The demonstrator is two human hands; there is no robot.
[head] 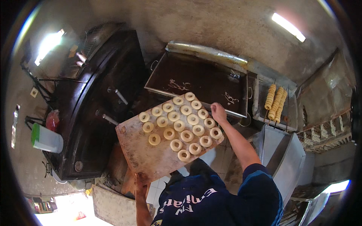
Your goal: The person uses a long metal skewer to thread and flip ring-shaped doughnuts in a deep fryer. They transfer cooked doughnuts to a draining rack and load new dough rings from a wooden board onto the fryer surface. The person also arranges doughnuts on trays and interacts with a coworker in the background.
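Note:
A wooden board (pixel 164 152) with several rows of raw dough rings (pixel 187 136) is tilted in front of my body. My left hand (pixel 140 180) grips its lower left edge; the fingers are partly hidden. My right hand (pixel 218 112) is beyond the board's right corner, near the front rim of a large rectangular metal frying vat (pixel 198 70). Its fingers are curled, and whether they hold a ring cannot be seen. Dark oil fills the vat, with pale streaks on its surface. The board's far corner reaches the vat's front edge.
Rods stacked with fried rings (pixel 274 104) lie over a metal tray (pixel 258 111) at the right, beside a sheet-metal chute (pixel 285 166). A large black oven-like cabinet (pixel 93 113) with metal handles stands at the left, bearing a green-lidded plastic container (pixel 48 138). Another board (pixel 113 206) is at lower left.

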